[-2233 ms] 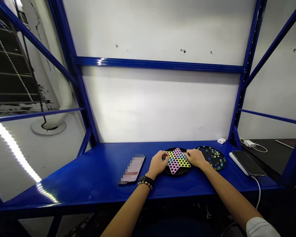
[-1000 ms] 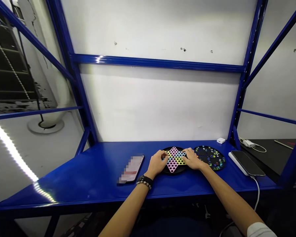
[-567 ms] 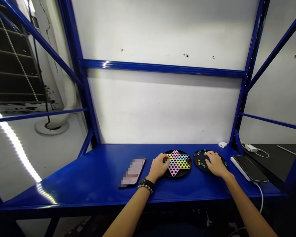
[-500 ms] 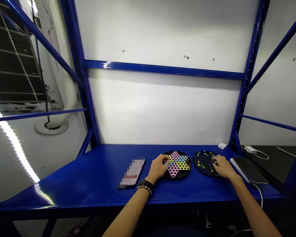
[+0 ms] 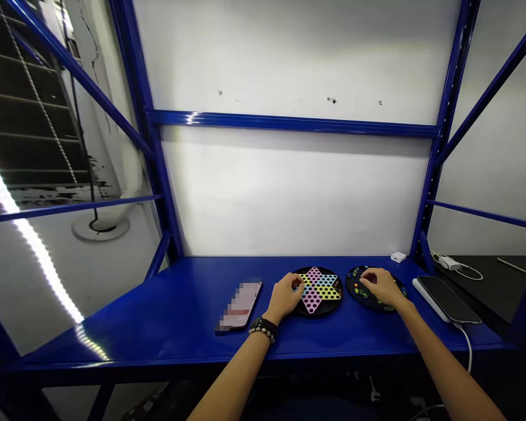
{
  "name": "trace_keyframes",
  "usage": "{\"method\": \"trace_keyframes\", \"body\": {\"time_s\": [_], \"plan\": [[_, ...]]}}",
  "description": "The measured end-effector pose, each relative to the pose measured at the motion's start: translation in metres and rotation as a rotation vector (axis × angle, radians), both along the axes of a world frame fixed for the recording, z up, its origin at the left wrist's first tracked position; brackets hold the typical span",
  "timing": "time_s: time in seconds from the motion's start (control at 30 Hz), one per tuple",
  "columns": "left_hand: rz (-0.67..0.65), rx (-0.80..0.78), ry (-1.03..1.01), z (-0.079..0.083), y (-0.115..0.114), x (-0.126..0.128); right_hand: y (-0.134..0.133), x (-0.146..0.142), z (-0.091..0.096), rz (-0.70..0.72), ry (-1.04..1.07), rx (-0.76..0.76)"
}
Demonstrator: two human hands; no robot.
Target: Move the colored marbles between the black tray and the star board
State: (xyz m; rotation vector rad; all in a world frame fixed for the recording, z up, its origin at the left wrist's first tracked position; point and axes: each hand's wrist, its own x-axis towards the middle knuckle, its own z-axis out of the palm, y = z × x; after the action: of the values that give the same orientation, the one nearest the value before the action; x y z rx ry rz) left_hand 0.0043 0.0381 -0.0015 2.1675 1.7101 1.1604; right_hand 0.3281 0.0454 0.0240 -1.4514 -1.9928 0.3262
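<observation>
The Chinese checkers board, round and black with a pink, yellow and blue star full of holes, lies on the blue shelf. At its left edge is my left hand, thumb and fingertips curled together; anything between them is too small to make out. To the right lies a round black tray with several small coloured marbles scattered in it. My right hand is over this tray with its fingertips pinched together. Whatever they may hold is hidden.
A phone lies left of my left hand. Another phone rests on a white block at the right, with a white cable hanging over the front edge. A small white case sits at the back. Blue posts frame the shelf.
My right hand has moved left across the tray and its fingers have come together. My left hand stays at the board's left edge. The whole view has shifted slightly.
</observation>
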Motion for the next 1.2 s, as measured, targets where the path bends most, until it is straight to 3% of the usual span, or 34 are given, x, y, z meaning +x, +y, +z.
{"method": "trace_keyframes", "body": {"time_s": [0.17, 0.3, 0.43, 0.63, 0.8, 0.9, 1.1, 1.2], "plan": [[-0.008, -0.014, -0.002, 0.004, -0.003, 0.0, 0.016, -0.063, -0.002, 0.102, -0.117, -0.059], [-0.009, -0.019, -0.005, 0.004, -0.003, 0.0, 0.027, -0.075, -0.006, 0.097, -0.218, 0.002], [-0.015, -0.02, -0.014, 0.003, -0.002, -0.001, 0.045, -0.049, -0.006, 0.0, -0.089, 0.062], [-0.025, -0.019, -0.019, 0.005, -0.003, 0.0, 0.066, 0.043, -0.008, -0.151, -0.01, -0.022], [-0.025, -0.019, -0.026, 0.003, -0.002, -0.001, 0.061, 0.096, -0.014, -0.117, -0.05, -0.108], [-0.026, -0.018, -0.028, 0.002, 0.0, -0.002, 0.058, 0.097, -0.019, -0.067, -0.089, -0.155], [-0.034, -0.014, -0.018, 0.003, -0.001, -0.002, 0.054, 0.069, -0.026, -0.036, -0.221, -0.214], [-0.028, -0.009, -0.004, 0.003, -0.001, -0.002, 0.055, 0.058, -0.024, -0.019, -0.153, -0.21]]}}
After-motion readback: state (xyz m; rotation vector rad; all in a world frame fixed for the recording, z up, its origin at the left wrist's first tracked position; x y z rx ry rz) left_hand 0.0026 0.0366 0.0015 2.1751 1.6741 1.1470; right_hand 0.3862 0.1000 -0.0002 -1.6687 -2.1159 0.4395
